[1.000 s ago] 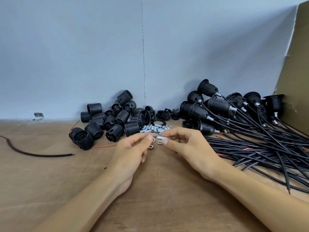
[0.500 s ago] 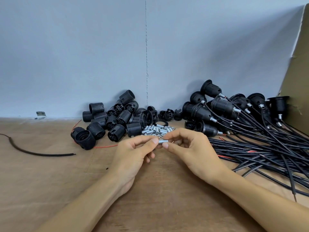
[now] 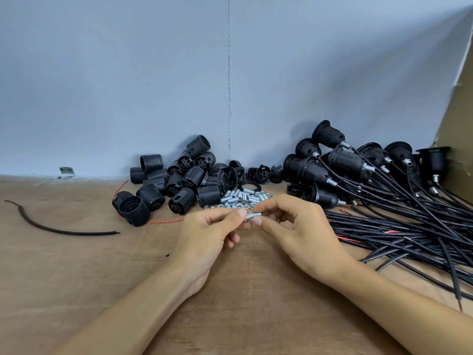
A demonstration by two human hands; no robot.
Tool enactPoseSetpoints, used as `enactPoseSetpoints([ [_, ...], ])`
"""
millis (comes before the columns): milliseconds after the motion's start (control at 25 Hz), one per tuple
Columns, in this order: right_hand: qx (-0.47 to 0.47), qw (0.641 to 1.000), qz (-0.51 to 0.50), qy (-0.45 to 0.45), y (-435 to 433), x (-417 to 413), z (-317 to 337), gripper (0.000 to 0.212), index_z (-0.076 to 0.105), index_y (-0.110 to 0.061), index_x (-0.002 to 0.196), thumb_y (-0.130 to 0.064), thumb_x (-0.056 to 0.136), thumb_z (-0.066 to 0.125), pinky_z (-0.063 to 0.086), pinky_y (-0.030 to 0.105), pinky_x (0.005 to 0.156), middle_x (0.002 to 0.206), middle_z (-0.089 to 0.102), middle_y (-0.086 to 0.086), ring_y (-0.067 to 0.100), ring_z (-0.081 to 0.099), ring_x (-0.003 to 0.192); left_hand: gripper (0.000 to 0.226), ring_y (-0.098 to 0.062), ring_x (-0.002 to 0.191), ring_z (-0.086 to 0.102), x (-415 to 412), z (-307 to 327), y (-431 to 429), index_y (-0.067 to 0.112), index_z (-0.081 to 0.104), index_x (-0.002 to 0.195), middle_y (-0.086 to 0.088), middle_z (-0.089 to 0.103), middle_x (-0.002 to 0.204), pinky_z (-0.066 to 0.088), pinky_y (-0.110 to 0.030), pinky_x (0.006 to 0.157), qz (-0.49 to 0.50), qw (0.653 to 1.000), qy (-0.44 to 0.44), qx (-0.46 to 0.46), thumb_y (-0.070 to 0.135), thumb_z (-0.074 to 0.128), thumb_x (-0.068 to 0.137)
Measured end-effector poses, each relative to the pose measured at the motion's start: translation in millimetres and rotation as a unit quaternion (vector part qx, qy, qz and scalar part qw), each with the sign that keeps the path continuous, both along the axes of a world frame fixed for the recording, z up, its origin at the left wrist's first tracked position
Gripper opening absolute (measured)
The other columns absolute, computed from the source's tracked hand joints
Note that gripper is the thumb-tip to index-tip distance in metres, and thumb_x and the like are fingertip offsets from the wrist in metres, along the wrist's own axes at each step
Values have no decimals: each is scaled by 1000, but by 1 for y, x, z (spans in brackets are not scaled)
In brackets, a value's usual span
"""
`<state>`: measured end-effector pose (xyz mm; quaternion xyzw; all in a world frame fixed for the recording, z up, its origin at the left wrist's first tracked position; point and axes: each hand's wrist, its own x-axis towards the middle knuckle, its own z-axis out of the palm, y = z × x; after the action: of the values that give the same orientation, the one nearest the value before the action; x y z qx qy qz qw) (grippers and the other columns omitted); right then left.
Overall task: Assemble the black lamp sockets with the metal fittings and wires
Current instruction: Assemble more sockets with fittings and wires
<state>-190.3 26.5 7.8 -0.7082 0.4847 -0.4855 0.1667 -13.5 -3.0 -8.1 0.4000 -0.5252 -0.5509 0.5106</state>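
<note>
Between my two hands is a small threaded metal tube. My right hand pinches its right end with thumb and forefinger. My left hand pinches its left end, where a small nut seems to sit. Just behind my hands lies a heap of loose metal tubes and nuts. Bare black socket shells are piled at the back left. Sockets fitted with metal tubes and black wires lie stacked at the back right.
A wooden tabletop runs up to a grey wall. A loose black cable piece lies at the left, a thin red wire near the shells. The black wire bundle spreads over the right side. A cardboard panel stands far right.
Both hands have drawn slightly back from the heap of fittings, bringing the metal tube with them. It now sits held between both sets of fingertips.
</note>
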Motion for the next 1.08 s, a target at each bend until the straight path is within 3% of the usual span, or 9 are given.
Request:
enactPoseSetpoints([
  [240,16,1000,23,-13,2,2,1,8,74,-28,88,-19,87,76,42,4,66,71,67,-30,-8,62,69,15,-7,61,59,2,2,1,17,84,87,-10,78,83,49,-18,56,1,1000,15,6,23,80,74],
  [360,-2,1000,-3,-11,1,3,0,6,75,-24,89,-20,86,78,43,8,65,75,70,-20,-2,63,71,19,-6,58,58,2,3,1,16,83,88,-9,78,84,48,-17,54,-3,1000,14,18,27,78,72],
  [480,-22,1000,-17,4,3,4,-1,7,76,-19,91,-18,85,79,45,12,66,74,69,-11,4,62,73,12,-7,55,58,0,2,1,13,81,94,-12,78,84,48,-17,52,5,1000,14,23,17,73,87],
  [680,2,1000,-9,0,0,1,0,8,76,-19,91,-17,84,79,42,10,63,73,68,-12,0,60,69,11,-12,67,66,-1,1,0,8,80,97,-18,77,93,52,-22,63,11,1000,-3,26,10,71,91],
  [1080,-33,999,-33,15,0,4,-4,10,75,-21,89,-15,83,79,43,10,62,70,65,-12,6,59,69,17,-16,70,73,-3,3,3,9,79,87,-15,78,83,55,-19,60,38,998,40,17,-6,77,80],
])
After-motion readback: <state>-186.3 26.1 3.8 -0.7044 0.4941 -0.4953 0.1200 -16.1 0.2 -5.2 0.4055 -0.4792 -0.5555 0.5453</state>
